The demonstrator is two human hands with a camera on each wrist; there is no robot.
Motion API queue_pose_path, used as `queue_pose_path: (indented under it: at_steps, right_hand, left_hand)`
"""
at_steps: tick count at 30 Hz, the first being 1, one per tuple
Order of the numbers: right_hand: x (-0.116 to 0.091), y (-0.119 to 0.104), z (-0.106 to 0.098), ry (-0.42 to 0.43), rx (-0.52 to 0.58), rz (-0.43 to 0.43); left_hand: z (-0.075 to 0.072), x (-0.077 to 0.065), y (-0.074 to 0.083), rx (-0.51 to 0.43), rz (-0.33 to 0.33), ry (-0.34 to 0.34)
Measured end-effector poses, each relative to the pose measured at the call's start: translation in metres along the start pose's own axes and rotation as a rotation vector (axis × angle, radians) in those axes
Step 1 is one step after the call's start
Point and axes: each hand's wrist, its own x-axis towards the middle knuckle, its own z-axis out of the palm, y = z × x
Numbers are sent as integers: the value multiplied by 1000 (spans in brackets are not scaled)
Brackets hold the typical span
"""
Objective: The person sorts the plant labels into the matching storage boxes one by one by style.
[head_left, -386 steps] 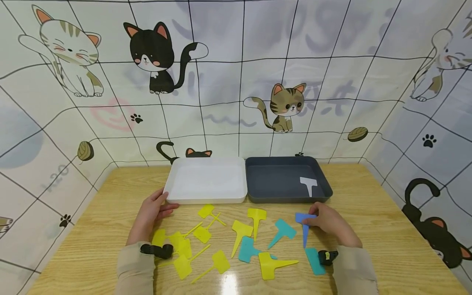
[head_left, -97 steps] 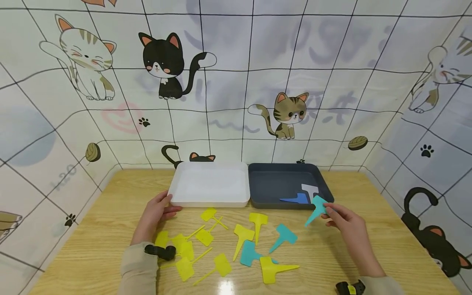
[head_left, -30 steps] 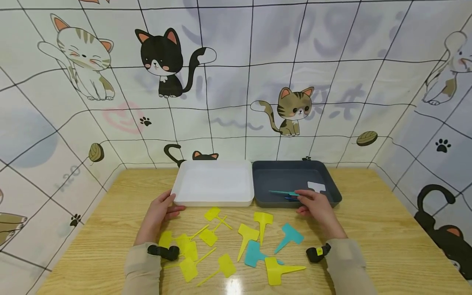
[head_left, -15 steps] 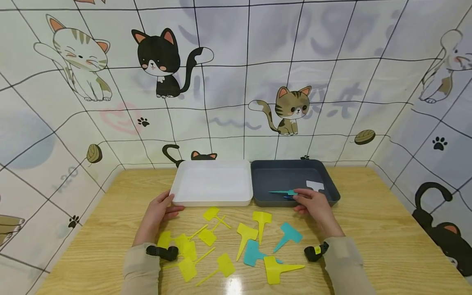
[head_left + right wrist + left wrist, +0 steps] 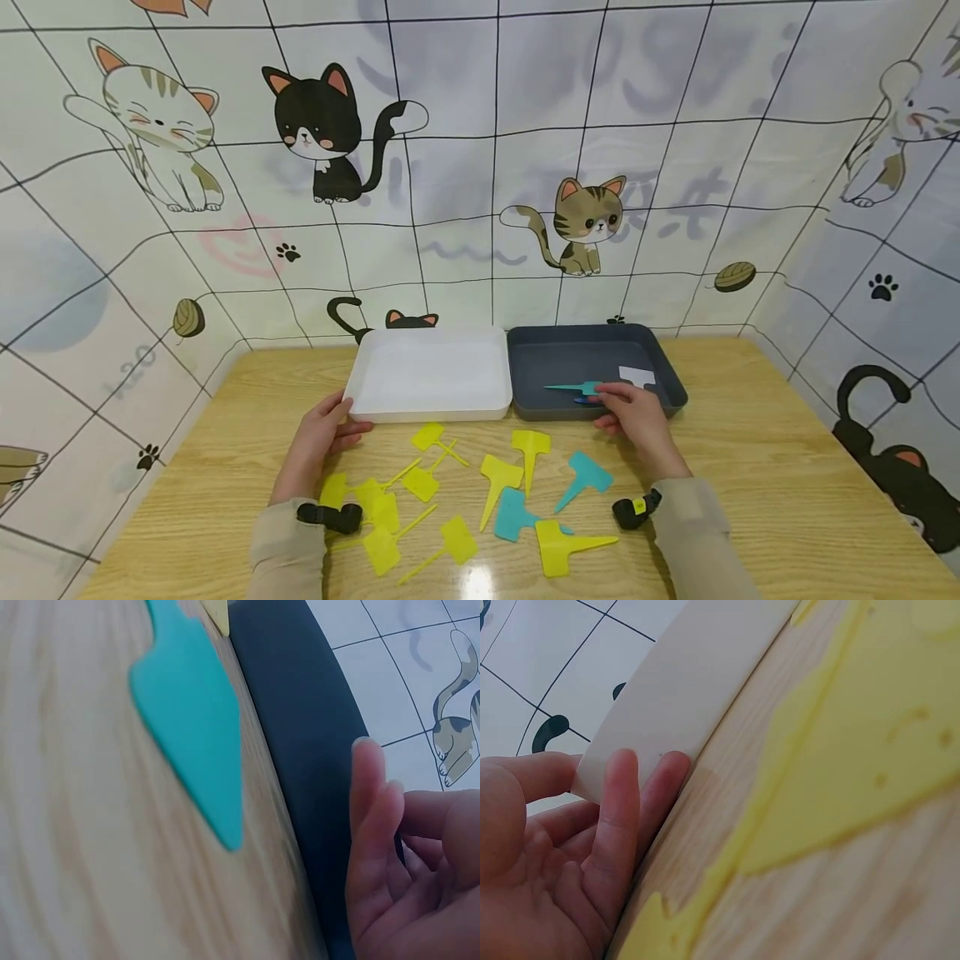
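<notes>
My right hand (image 5: 637,417) reaches over the front wall of the dark grey tray (image 5: 547,350) and pinches a teal T-shaped plant label (image 5: 573,387), its narrow point toward the left. Just below it a blue plant label (image 5: 585,401) shows in part, and a white plant label (image 5: 636,377) lies behind my fingers. In the right wrist view, the fingers hide the held label. My left hand (image 5: 318,433) holds the front left corner of the white tray (image 5: 431,414); in the left wrist view, its fingers (image 5: 616,802) lie on both sides of the corner.
On the wood table (image 5: 202,500), before the trays, lie a teal label (image 5: 585,479), another teal label (image 5: 513,515) partly under a yellow T-shaped label (image 5: 555,550), and more yellow T-shaped labels. Several yellow square labels (image 5: 459,540) with thin stakes overlap near my left wrist.
The blue label went from my right hand into the dark tray. My right hand then brought a teal label from the table's right side into that tray. Over the last second both hands stay nearly still.
</notes>
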Motion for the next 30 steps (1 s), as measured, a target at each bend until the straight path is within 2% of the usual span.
queue_pose_path:
  at_steps: [8,16,30]
  right_hand:
    - [-1,-4,0,-3,19,60]
    - [-2,-8,-2,-51,-62,60]
    - [-2,-10,-2,-82,-106,72]
  left_hand:
    - [0,4,-4,7,4,7]
    - [-1,3,-2,3,9,-14]
    - [-1,0,1,12,-5,-15]
